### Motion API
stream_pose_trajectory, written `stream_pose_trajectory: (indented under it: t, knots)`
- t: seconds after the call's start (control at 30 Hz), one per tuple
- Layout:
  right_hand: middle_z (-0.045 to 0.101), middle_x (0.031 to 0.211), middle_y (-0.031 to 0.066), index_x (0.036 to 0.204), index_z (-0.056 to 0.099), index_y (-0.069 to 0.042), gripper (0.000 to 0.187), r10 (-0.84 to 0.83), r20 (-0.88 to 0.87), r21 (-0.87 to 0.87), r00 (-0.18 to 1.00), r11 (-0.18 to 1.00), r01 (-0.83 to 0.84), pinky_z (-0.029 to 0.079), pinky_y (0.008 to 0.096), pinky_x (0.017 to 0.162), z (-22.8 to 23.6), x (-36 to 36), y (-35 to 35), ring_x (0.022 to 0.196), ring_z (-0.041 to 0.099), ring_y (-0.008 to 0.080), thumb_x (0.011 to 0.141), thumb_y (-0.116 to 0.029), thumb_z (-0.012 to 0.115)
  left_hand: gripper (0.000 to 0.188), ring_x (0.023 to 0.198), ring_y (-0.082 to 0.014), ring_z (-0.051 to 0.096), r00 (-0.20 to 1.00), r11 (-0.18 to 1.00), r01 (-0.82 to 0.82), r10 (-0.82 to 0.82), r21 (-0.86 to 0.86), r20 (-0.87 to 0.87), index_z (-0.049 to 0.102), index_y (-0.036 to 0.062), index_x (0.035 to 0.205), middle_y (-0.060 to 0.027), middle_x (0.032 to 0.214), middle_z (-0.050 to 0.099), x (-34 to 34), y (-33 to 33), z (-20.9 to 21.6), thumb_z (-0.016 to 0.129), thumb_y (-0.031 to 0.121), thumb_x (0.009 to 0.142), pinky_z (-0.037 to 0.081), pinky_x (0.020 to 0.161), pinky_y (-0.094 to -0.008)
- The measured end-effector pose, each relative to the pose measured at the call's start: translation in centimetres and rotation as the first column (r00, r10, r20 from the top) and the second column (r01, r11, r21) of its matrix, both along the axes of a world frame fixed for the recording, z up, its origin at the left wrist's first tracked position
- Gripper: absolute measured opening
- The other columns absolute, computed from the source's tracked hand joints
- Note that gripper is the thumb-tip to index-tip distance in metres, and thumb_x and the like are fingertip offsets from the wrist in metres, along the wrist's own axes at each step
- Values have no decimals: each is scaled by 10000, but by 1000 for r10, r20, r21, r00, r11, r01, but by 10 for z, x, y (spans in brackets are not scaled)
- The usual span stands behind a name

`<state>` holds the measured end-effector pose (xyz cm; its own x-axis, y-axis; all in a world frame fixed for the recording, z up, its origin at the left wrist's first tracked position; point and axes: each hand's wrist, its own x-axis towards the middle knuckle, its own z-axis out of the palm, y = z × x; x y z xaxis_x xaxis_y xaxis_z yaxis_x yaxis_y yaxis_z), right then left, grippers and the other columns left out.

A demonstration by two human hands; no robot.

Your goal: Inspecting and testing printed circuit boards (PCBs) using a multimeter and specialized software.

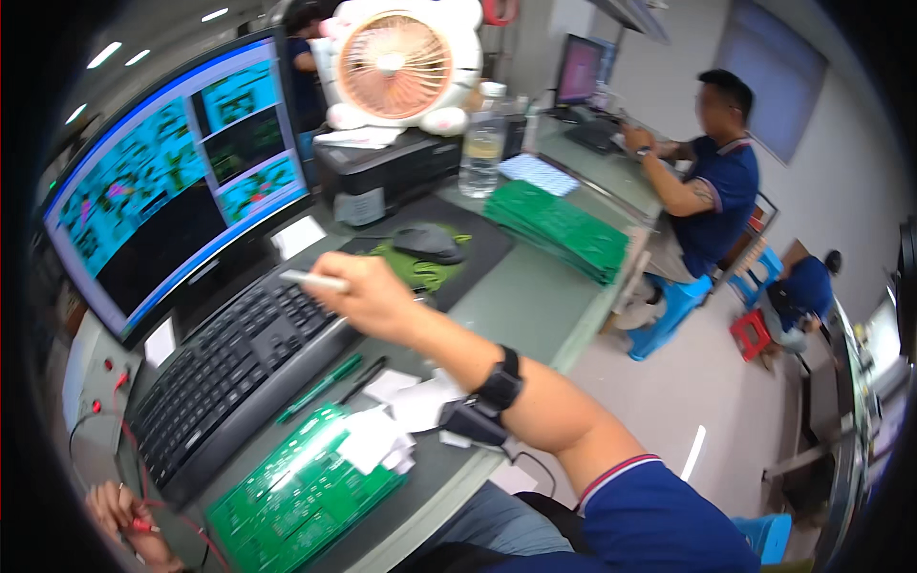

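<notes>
My right hand reaches over the right end of a black keyboard. Its fingers are closed on a white pen-shaped stick that points left. At the lower left rim, my left hand pinches a red test probe; a thin red wire runs nearby. A green circuit board lies in front of the keyboard, with white paper slips over its right corner. Beside it rest a green pen and a black pen.
A monitor stands behind the keyboard. Beyond my right hand are a mouse, a water bottle, a stack of green boards and a fan on a black machine. A person sits at the far desk.
</notes>
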<state>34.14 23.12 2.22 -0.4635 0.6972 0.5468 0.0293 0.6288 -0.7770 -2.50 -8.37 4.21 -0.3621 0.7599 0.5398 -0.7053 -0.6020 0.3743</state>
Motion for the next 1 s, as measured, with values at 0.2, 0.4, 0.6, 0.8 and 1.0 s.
stream_pose_trajectory:
  t: [0.2, 0.4, 0.6, 0.8, 1.0]
  knots:
    - [602, 734, 19, 926, 639, -28, 344, 8, -59, -240, 998, 970, -22, 468, 226, 614, 6, 15, 3, 642, 552, 77, 1003, -323, 478, 323, 582, -115, 315, 997, 998, 65, -64, 12, -52, 390, 105, 730, -1, 645, 370, 32, 28, 5, 324, 194, 1034, 285, 577, -265]
    - [596, 789, 31, 911, 627, -22, 598, -90, -217, -265, 972, 964, 30, 426, 229, 662, 10, 11, 8, 707, 546, 96, 1000, -514, 297, 431, 442, -87, 257, 971, 966, -222, 206, -131, -124, 549, 42, 1270, -9, 601, 398, 13, 13, -4, 331, 333, 1037, 259, 453, -239]
    - [504, 639, -17, 879, 624, -32, 578, -36, -221, -360, 975, 932, -47, 356, 205, 535, 6, 8, 0, 561, 456, 45, 1003, -509, 324, 421, 524, -75, 373, 958, 944, -282, 269, -170, -96, 462, 77, 1362, -1, 722, 467, 21, 19, -9, 373, 328, 1035, 350, 498, -212]
    - [533, 672, -1, 883, 624, -26, 536, -72, -220, -362, 973, 932, -13, 377, 212, 570, 5, 6, 5, 604, 489, 60, 1005, -474, 355, 410, 881, -136, 536, 910, 899, -395, 353, -191, -218, 392, 75, 1386, -62, 1056, 521, 12, 25, -12, 463, 217, 1008, 505, 698, -256]
    - [571, 739, 19, 948, 612, -17, 479, 23, -199, -304, 980, 949, -84, 413, 217, 630, 0, 3, 11, 673, 528, 73, 1008, -432, 381, 390, 895, -145, 518, 905, 903, -395, 350, -168, -242, 423, 35, 1350, -88, 1128, 491, 2, 22, -17, 499, 140, 982, 506, 728, -250]
